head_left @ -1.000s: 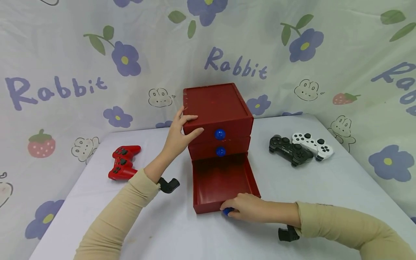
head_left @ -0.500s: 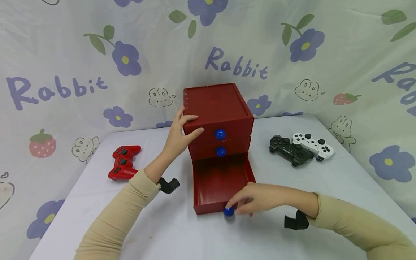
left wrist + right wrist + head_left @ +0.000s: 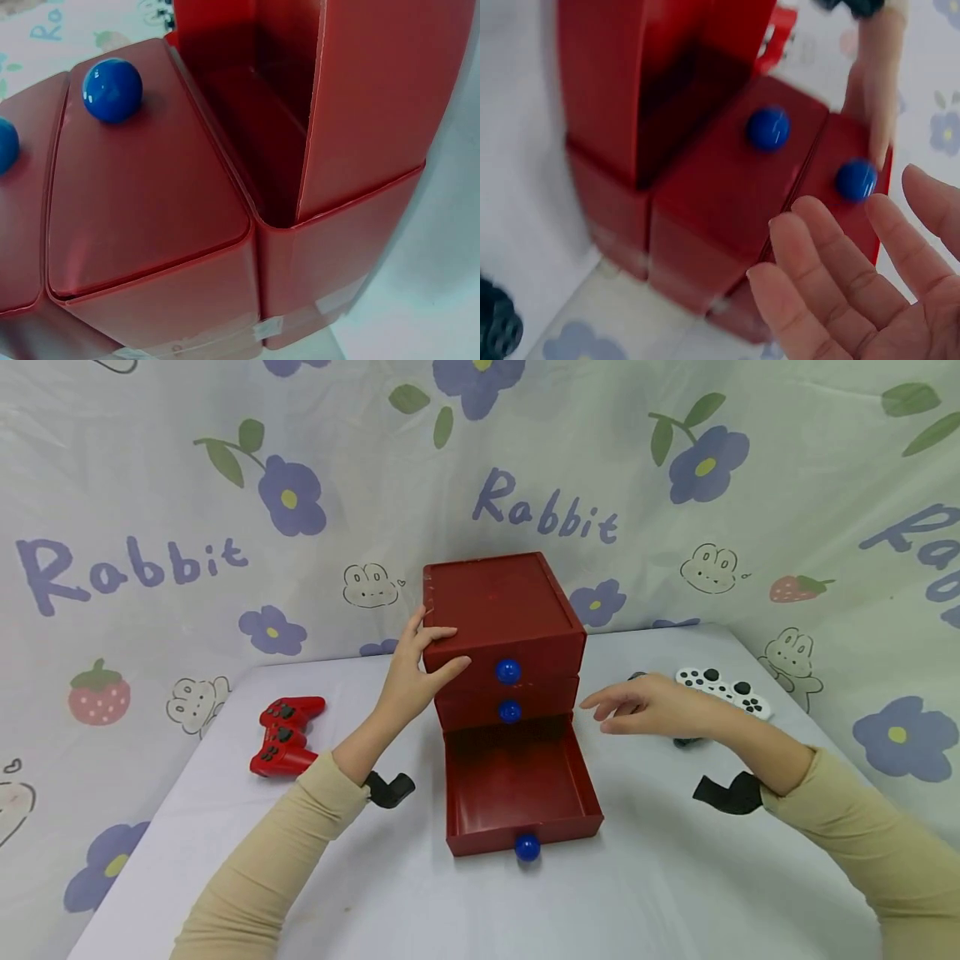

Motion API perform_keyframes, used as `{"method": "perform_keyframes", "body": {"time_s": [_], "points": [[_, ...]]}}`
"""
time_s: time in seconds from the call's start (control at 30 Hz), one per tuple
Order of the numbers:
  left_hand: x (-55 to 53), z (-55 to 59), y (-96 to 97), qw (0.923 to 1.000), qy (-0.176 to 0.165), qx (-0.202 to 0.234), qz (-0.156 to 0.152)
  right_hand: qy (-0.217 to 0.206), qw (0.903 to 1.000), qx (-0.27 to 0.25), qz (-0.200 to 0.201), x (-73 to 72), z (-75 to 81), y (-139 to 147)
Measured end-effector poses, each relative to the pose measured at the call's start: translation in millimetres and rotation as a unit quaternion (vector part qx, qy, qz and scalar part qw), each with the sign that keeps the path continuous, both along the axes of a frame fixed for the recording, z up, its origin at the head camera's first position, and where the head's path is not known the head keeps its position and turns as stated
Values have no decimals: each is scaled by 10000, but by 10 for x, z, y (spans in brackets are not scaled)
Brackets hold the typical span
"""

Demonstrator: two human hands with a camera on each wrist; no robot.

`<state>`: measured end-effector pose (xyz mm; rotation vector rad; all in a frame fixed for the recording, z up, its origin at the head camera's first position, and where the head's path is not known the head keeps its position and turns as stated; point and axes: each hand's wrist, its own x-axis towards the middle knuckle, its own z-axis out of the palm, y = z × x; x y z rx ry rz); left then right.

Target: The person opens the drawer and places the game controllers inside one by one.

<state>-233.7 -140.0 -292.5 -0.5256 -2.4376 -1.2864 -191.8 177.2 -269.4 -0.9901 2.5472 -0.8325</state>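
Observation:
A red cabinet of three stacked drawers stands mid-table, with round blue knobs. Its bottom drawer is pulled out and bare inside, its blue knob facing front. The upper two drawers are closed. My left hand rests on the cabinet's top left front corner, thumb along the front face. To the right of the cabinet, my right hand is in the air with loosely bent fingers, holding nothing. It hides most of a black game controller. The right wrist view shows its palm and spread fingers.
Beside the black controller lies a white game controller. A red game controller lies on the left of the white-covered table. Behind hangs a curtain printed with flowers and rabbits.
My right hand has let go of the bottom drawer's knob and moved up and right toward the controllers. The left hand and the pulled-out drawer have stayed in place.

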Motion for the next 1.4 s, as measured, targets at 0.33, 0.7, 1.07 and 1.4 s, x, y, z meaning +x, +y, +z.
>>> {"method": "perform_keyframes", "body": {"time_s": [0.33, 0.7, 1.07, 1.4], "points": [[-35, -31, -20, 10000, 58, -22, -6, -288, 9956, -43, -891, -306, 21, 383], [-46, -39, -26, 9999, 48, -87, 57, -545, 9874, 58, -1487, -526, -276, 693], [-44, -49, -8, 9999, 65, -76, 29, -243, 9792, 596, -1923, -766, -769, 914], [-32, -41, -10, 10000, 9, -65, 20, 160, 9706, 893, -2228, -864, -1120, 916]]}}
